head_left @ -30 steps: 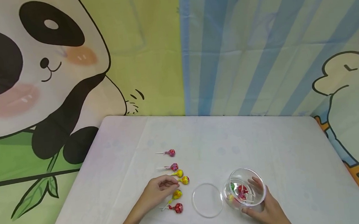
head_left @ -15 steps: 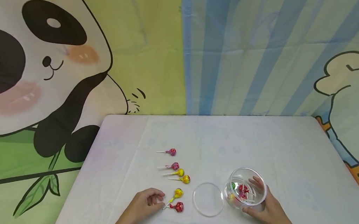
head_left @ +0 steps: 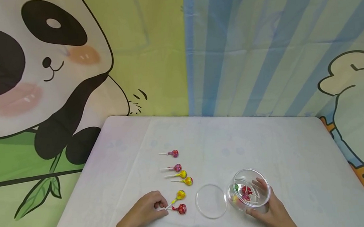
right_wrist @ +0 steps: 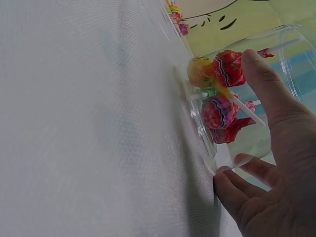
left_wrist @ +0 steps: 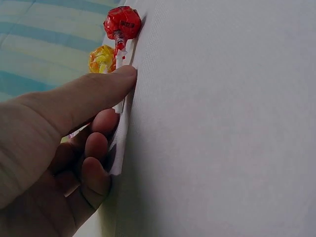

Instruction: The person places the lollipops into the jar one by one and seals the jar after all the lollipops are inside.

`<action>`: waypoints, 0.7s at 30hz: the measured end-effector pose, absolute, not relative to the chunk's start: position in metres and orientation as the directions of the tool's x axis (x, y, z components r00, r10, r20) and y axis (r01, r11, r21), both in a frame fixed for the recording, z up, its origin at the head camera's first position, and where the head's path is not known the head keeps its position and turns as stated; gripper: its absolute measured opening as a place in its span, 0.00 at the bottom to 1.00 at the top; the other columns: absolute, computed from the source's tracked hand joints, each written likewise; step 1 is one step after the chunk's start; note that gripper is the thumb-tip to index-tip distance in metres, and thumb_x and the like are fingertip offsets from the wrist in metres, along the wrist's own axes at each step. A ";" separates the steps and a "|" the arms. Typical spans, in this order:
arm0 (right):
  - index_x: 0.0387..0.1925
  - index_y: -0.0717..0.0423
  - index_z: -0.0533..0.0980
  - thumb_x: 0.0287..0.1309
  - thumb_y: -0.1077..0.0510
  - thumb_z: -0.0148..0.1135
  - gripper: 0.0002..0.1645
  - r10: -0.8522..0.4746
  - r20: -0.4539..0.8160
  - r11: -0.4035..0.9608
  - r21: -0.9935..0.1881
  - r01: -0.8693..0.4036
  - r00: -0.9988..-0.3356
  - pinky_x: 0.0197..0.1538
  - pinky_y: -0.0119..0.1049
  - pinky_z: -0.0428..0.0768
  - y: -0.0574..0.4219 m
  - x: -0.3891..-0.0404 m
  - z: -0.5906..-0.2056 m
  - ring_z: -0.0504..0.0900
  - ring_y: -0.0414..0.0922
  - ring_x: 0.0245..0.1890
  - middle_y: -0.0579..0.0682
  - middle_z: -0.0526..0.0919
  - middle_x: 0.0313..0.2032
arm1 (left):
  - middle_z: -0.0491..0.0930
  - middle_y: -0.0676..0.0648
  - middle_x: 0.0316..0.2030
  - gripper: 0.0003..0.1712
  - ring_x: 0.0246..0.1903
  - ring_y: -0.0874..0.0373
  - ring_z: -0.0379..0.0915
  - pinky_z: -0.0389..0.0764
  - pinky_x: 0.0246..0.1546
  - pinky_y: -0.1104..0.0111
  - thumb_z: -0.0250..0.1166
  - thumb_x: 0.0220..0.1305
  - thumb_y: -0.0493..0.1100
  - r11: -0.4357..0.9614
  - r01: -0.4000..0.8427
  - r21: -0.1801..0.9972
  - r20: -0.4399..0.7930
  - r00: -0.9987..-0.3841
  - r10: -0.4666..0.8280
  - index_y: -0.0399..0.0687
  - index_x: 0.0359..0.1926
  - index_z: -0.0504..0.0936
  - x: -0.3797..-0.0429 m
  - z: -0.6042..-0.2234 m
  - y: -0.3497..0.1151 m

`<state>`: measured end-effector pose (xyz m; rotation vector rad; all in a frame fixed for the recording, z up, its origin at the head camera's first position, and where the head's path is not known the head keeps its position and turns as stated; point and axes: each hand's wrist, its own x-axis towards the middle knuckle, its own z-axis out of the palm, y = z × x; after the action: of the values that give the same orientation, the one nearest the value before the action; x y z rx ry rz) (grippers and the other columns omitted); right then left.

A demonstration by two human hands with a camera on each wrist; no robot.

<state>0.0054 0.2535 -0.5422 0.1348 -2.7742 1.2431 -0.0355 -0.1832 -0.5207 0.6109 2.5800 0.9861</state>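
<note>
My left hand [head_left: 146, 209] is low on the table's left part, fingers curled, thumb and forefinger pinching the white stick of a red lollipop [head_left: 181, 209]. In the left wrist view the thumb crosses the stick below the red wrapped head [left_wrist: 122, 23]. A yellow lollipop [head_left: 181, 194] lies just beyond, its stick end close by the fingertips. My right hand [head_left: 273, 211] grips a clear round jar [head_left: 249, 172] from its right side, thumb in front and fingers behind. Several wrapped lollipops [right_wrist: 229, 67] lie inside the jar, red, yellow and pinkish-purple, with a bit of green.
A clear round lid [head_left: 212, 218] lies flat left of the jar. Further back, two yellow lollipops [head_left: 188, 181] and two pinkish-purple ones [head_left: 177, 167] form a loose column, sticks to the left. The white-covered table [head_left: 287, 148] meets a cartoon-printed curtain [head_left: 152, 59] behind.
My left hand has left the rear yellow lollipop, which now lies flat, and come toward me to the red lollipop's stick. The right hand keeps its hold on the jar.
</note>
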 end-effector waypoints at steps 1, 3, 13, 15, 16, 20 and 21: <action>0.72 0.47 0.56 0.34 0.50 0.82 0.64 -0.042 0.126 0.662 -0.739 -0.122 -0.991 0.56 0.04 0.47 0.254 0.005 -0.542 0.53 0.10 0.62 0.55 0.72 0.64 | 0.75 0.64 0.29 0.08 0.30 0.74 0.66 0.72 0.32 0.78 0.73 0.54 0.47 0.674 0.271 0.687 -0.138 -0.862 0.487 0.59 0.32 0.81 -0.036 -0.521 -0.183; 0.72 0.47 0.56 0.34 0.50 0.82 0.64 -0.045 0.129 0.662 -0.739 -0.126 -0.991 0.56 0.04 0.47 0.254 0.005 -0.542 0.53 0.10 0.62 0.55 0.72 0.64 | 0.74 0.64 0.29 0.07 0.29 0.74 0.67 0.72 0.31 0.78 0.73 0.54 0.46 0.678 0.262 0.687 -0.145 -0.864 0.482 0.59 0.32 0.82 -0.037 -0.520 -0.183; 0.73 0.45 0.55 0.34 0.50 0.82 0.65 -0.049 0.123 0.671 -0.731 -0.124 -0.991 0.56 0.04 0.46 0.255 0.005 -0.539 0.52 0.10 0.62 0.56 0.72 0.65 | 0.74 0.64 0.28 0.05 0.29 0.75 0.65 0.72 0.29 0.78 0.65 0.62 0.51 0.656 0.264 0.707 -0.159 -0.845 0.511 0.58 0.35 0.81 -0.038 -0.520 -0.185; 0.73 0.45 0.55 0.34 0.49 0.82 0.65 -0.049 0.123 0.671 -0.731 -0.124 -0.991 0.55 0.04 0.46 0.254 0.005 -0.538 0.52 0.10 0.61 0.56 0.72 0.65 | 0.75 0.63 0.29 0.06 0.29 0.75 0.66 0.72 0.30 0.78 0.64 0.63 0.51 0.636 0.261 0.726 -0.148 -0.844 0.516 0.57 0.35 0.81 -0.039 -0.520 -0.186; 0.72 0.46 0.55 0.34 0.50 0.82 0.65 -0.051 0.126 0.669 -0.732 -0.127 -0.991 0.55 0.04 0.47 0.253 0.005 -0.537 0.52 0.10 0.61 0.56 0.72 0.64 | 0.76 0.62 0.29 0.06 0.29 0.75 0.66 0.73 0.30 0.77 0.64 0.64 0.50 0.625 0.262 0.735 -0.139 -0.844 0.518 0.56 0.35 0.82 -0.040 -0.520 -0.187; 0.72 0.48 0.56 0.33 0.51 0.83 0.64 -0.058 0.157 0.652 -0.741 -0.157 -0.986 0.56 0.04 0.48 0.251 0.005 -0.536 0.54 0.10 0.61 0.58 0.73 0.63 | 0.79 0.61 0.29 0.04 0.29 0.75 0.68 0.74 0.30 0.78 0.65 0.63 0.48 0.589 0.293 0.753 -0.087 -0.843 0.531 0.54 0.34 0.82 -0.044 -0.517 -0.192; 0.72 0.48 0.56 0.33 0.52 0.83 0.64 -0.061 0.164 0.650 -0.742 -0.164 -0.985 0.55 0.04 0.49 0.251 0.005 -0.536 0.54 0.10 0.61 0.59 0.73 0.63 | 0.79 0.60 0.29 0.04 0.29 0.74 0.68 0.74 0.30 0.78 0.65 0.63 0.47 0.582 0.292 0.759 -0.083 -0.843 0.531 0.54 0.34 0.83 -0.044 -0.516 -0.193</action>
<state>0.0054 0.2509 -0.5360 0.1871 -2.7393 1.2514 -0.0443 -0.1933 -0.5161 0.6740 2.5134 1.1255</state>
